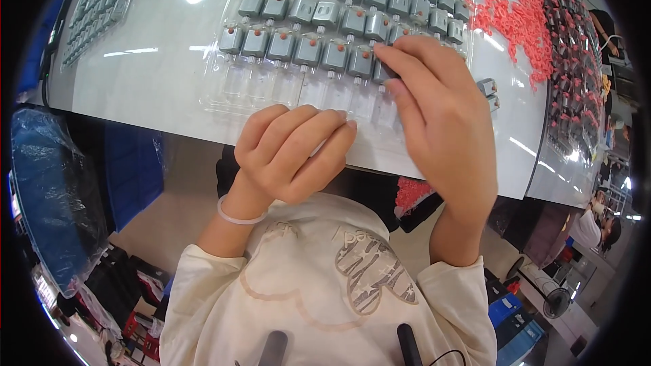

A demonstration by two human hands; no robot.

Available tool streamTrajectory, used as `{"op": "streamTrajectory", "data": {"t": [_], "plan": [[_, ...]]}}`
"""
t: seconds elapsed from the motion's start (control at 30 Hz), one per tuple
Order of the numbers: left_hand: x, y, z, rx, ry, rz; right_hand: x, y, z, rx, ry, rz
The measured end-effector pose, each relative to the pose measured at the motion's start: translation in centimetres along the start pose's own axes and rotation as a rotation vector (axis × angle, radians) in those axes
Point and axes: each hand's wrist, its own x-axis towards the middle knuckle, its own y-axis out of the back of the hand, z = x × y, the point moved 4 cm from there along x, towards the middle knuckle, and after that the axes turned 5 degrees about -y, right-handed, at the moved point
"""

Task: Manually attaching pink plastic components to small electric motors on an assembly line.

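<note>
A clear plastic tray (224, 91) lies on the white table (149, 74), filled with several rows of small grey motors (308, 47) with orange ends. My right hand (441, 122) reaches over the tray's near right part, its fingertips pinching a grey motor (385, 71) at the end of the front row. My left hand (291, 152) rests as a loose fist on the tray's near edge, holding nothing that I can see. The front slots of the tray under my hands look empty.
A pile of small red plastic parts (519, 17) lies at the right of the tray. Another tray of dark and red parts (576, 61) sits at the far right. A grey tray of parts (102, 7) is at the far left. A blue bag (47, 190) stands below the table.
</note>
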Motion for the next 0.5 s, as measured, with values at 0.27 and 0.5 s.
{"op": "streamTrajectory", "data": {"t": [0.27,0.5], "plan": [[0.1,0.1,-0.1,0.01,-0.023,0.012,0.6,0.3,-0.4,0.078,-0.122,0.001],[0.0,0.0,-0.1,-0.004,-0.006,-0.006,1.3,0.3,0.3,0.158,-0.011,-0.021]]}}
